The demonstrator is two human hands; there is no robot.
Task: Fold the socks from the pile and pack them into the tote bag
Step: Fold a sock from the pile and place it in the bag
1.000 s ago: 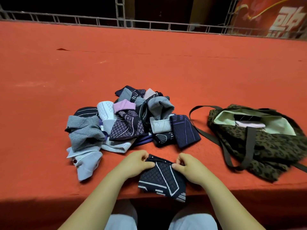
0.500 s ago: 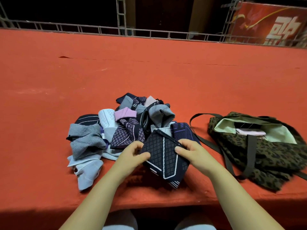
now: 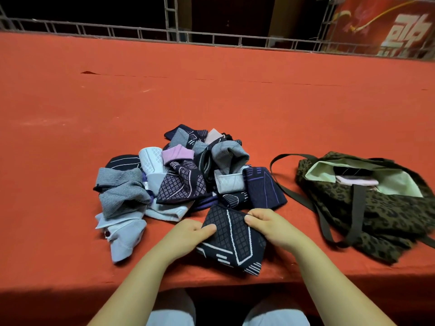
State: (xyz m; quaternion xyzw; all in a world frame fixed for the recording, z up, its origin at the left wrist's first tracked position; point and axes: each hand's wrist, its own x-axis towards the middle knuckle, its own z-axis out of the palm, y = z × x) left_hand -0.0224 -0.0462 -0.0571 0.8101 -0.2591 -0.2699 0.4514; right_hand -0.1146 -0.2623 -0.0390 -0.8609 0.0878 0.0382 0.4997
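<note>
Sock [image 3: 231, 238]: dark, white-lined, flat on the red table [image 3: 235, 102] near its front edge, just before the pile [image 3: 183, 180].
Left hand [image 3: 188, 234]: I see it pinching the sock's left edge.
Right hand [image 3: 270, 224]: pinching its upper right corner.
Bag [image 3: 376, 208]: right of the pile, mouth open, folded socks inside.

This looks like a stage or event venue, not a home. The work surface is a long platform [image 3: 211, 95] covered in red-orange cloth, wide as a stage edge. Behind it runs a metal truss frame [image 3: 174, 36] (the kind that holds up lights or backdrops), with darkness beyond. At the far right hangs a red banner [image 3: 386, 27] with large pale characters.
</note>
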